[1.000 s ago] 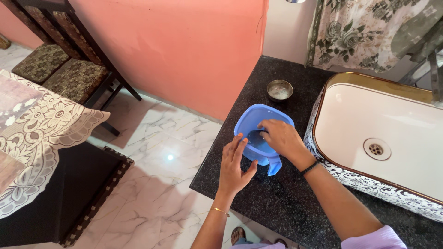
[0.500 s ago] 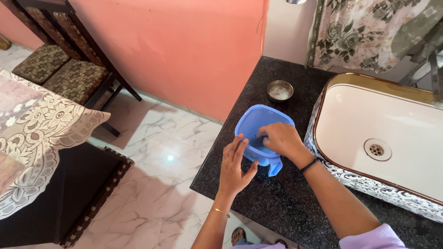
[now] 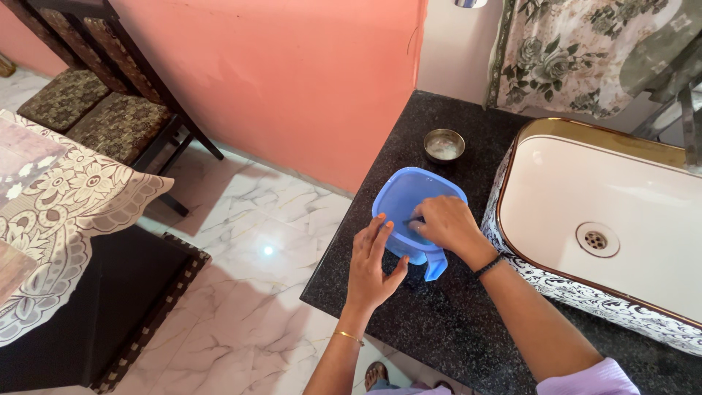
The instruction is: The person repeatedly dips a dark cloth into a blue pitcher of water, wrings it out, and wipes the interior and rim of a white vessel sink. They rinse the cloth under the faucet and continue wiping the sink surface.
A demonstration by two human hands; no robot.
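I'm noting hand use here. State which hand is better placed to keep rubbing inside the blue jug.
Right. The right hand already reaches into the blue jug, fingers inside its mouth. The left hand is flat against the jug's outer wall, probably steadying it.

- Bright, even daylight fills the frame; colours read clearly.
- The white sink basin (image 3: 621, 197) at the right is the brightest area, close to washed out along its far wall.
- A small round glare spot lies on the marble floor (image 3: 269, 250) left of centre.
- Soft shadows spread over the floor at the lower centre and under the chairs (image 3: 110, 110) at the upper left.
- The black granite bench (image 3: 446, 322) stays dark, with a faint speckle.
- Focus is sharp in the centre; straight lines lean outward near the edges.
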